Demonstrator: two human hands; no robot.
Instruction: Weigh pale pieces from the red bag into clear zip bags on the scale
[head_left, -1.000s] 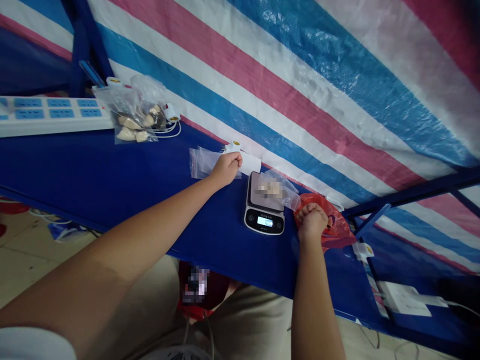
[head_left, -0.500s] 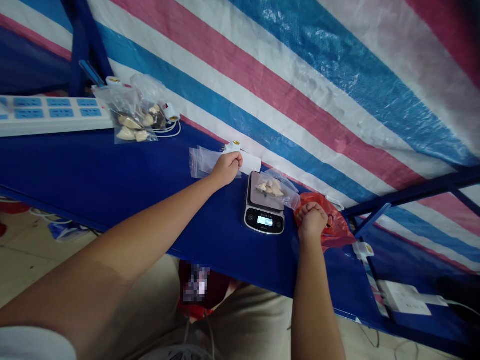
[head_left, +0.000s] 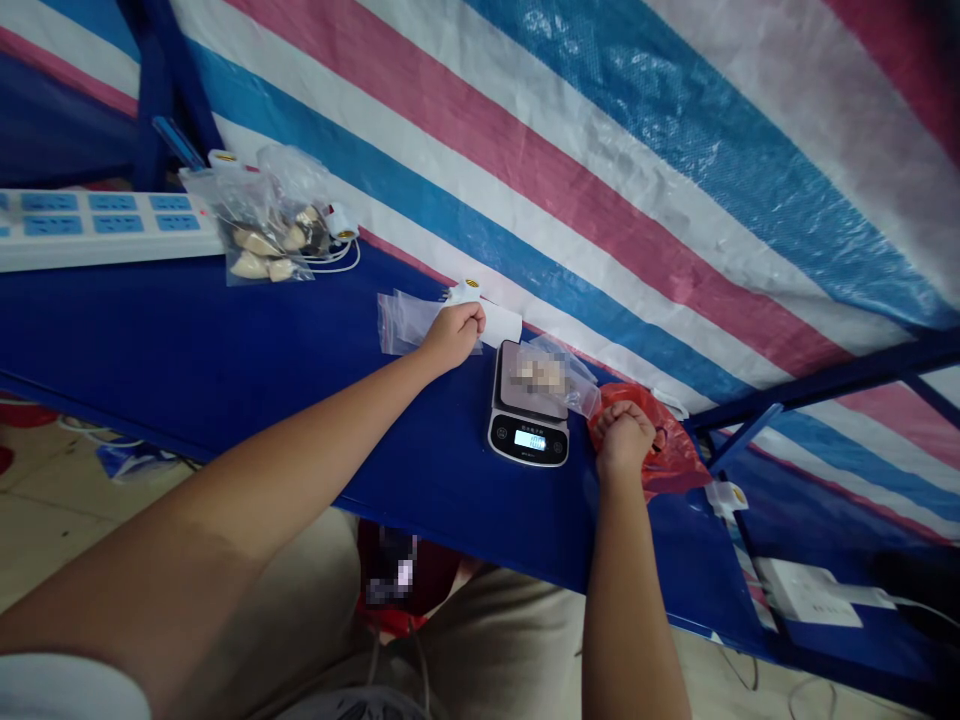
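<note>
A kitchen scale [head_left: 527, 445] with a lit display stands on the blue table. On its platform lies a clear zip bag [head_left: 583, 398] with pale chunks inside, blurred in this view; the bag's end hangs over the right edge. My left hand [head_left: 456, 335] is closed in a fist just left of the scale, over several flat clear zip bags [head_left: 405, 322] and beside a white paper piece [head_left: 501, 325]. My right hand [head_left: 624, 438] is also curled into a fist, against a crumpled red plastic bag [head_left: 679, 455]. Nothing shows in either fist.
Filled clear bags [head_left: 259, 240] with pale chunks lie at the back left, by a white power strip [head_left: 112, 225]. A white plug [head_left: 466, 291] sits behind my left hand. Striped sheeting [head_left: 525, 160] hangs behind the table. Another white power strip [head_left: 810, 592] is at far right.
Both hands and the bag on the scale have stayed in place. The view has shifted very slightly, and the chunks on the scale now appear pixelated.
</note>
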